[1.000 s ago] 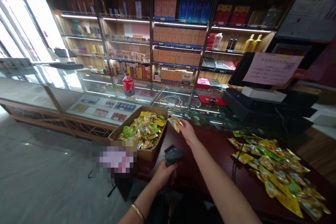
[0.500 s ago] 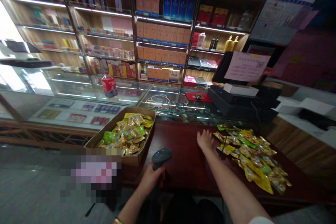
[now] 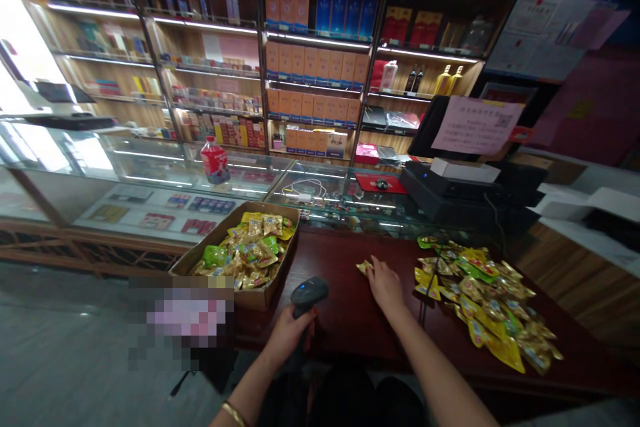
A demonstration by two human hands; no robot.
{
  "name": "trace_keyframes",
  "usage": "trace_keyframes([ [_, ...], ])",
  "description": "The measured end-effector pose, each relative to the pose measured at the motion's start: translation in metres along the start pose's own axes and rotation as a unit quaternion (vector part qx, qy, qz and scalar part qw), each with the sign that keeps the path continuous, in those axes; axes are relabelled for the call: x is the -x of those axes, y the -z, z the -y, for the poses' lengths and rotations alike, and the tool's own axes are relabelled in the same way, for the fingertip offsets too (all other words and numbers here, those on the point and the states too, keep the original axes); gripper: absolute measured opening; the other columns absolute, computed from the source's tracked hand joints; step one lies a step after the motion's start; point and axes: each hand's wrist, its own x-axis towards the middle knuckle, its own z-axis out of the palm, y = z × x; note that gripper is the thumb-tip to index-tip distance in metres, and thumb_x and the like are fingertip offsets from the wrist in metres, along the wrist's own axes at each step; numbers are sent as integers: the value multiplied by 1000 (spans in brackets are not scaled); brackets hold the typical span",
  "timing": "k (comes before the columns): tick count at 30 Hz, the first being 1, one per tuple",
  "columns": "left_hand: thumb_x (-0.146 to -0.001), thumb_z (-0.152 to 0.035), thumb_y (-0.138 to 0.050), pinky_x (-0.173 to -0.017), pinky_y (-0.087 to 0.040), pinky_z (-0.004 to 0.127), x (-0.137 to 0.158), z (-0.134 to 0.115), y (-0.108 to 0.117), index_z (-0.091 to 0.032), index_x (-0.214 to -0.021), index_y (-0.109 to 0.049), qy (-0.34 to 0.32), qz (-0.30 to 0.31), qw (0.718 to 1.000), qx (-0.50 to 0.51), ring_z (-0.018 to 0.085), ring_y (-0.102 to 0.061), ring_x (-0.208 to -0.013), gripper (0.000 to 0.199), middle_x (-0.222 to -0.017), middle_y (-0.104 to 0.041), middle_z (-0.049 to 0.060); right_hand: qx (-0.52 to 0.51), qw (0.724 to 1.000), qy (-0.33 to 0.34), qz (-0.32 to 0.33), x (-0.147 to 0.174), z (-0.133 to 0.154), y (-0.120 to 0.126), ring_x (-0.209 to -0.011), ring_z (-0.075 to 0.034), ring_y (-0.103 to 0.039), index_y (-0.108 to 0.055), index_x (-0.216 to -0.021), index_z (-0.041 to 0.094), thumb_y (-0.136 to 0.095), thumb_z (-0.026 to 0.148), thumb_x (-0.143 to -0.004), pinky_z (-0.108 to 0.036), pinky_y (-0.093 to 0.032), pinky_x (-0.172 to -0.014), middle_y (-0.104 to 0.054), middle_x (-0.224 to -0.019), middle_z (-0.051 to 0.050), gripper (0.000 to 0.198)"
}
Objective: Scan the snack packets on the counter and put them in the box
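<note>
My left hand (image 3: 289, 332) is wrapped round the handle of a dark barcode scanner (image 3: 310, 293), whose head points up and right above the brown table (image 3: 340, 327). My right hand (image 3: 387, 288) has its fingers closed on a small gold snack packet (image 3: 365, 267), which sticks out at the fingertips over the middle of the table. To the right lies a loose pile of gold, yellow and green snack packets (image 3: 483, 290). Left of the scanner, a cardboard box (image 3: 271, 297) holds many similar packets (image 3: 255, 240).
Behind the table runs a glass display counter (image 3: 165, 177) with a red bottle (image 3: 215, 161) on it. A monitor with a pink paper sign (image 3: 475, 125) stands at the right, near a computer mouse (image 3: 381, 184) on a red pad. Stocked shelves (image 3: 315, 87) line the wall.
My right hand has moved left from the edge of the pile and now has a gold packet in its fingers. My left hand keeps the scanner in nearly the same place.
</note>
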Motion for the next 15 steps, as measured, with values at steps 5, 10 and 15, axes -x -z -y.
trace_keyframes([
  [5,-71,-64,-77,-34,-35,23,-1,1,0,-20,-67,-58,1,17,1000,-7,12,-49,-33,48,-50,-61,0,-51,998,-3,35,14,27,5,-122,-30,-65,-66,-140,23,-56,33,-102,-37,-47,-96,-68,-135,-16,41],
  [10,-72,-64,-77,-35,-36,23,-2,5,2,-19,-66,-58,1,21,1000,-9,12,-50,-34,49,-51,-61,1,-254,964,-40,70,2,30,13,-109,-29,-73,-71,-112,27,-76,25,-79,-46,-46,-101,-80,-107,-5,34],
  [15,-73,-62,-76,-36,-35,24,0,4,3,-19,-70,-60,-2,35,999,-27,12,-49,-35,46,-52,-61,0,-520,846,-116,27,-9,31,8,-90,-26,-78,-61,-130,22,-69,37,-78,-37,-60,-82,-81,-103,-7,55],
])
